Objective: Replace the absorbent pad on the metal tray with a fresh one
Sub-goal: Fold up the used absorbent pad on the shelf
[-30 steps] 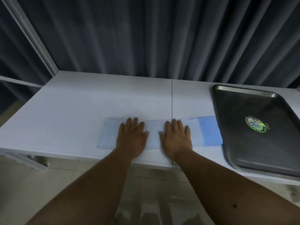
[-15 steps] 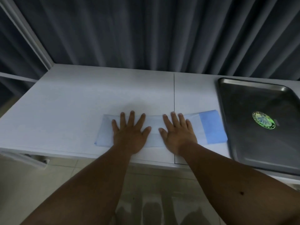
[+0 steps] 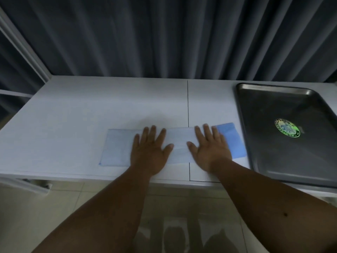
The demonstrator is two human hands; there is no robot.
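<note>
While both palms lie flat, left hand [image 3: 149, 152] and right hand [image 3: 209, 148] fingers spread on the folded pad [image 3: 118, 145].

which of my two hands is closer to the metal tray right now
Your right hand. It lies flat on the folded pad near its darker blue end, beside the metal tray; the left hand is farther off.

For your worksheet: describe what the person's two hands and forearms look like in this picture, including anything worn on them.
Both forearms are bare as far as the frame shows, with no sleeves visible. The left hand and right hand wear no gloves, and no rings, watch or bracelets can be seen. A small dark mark shows on the right forearm.
</note>
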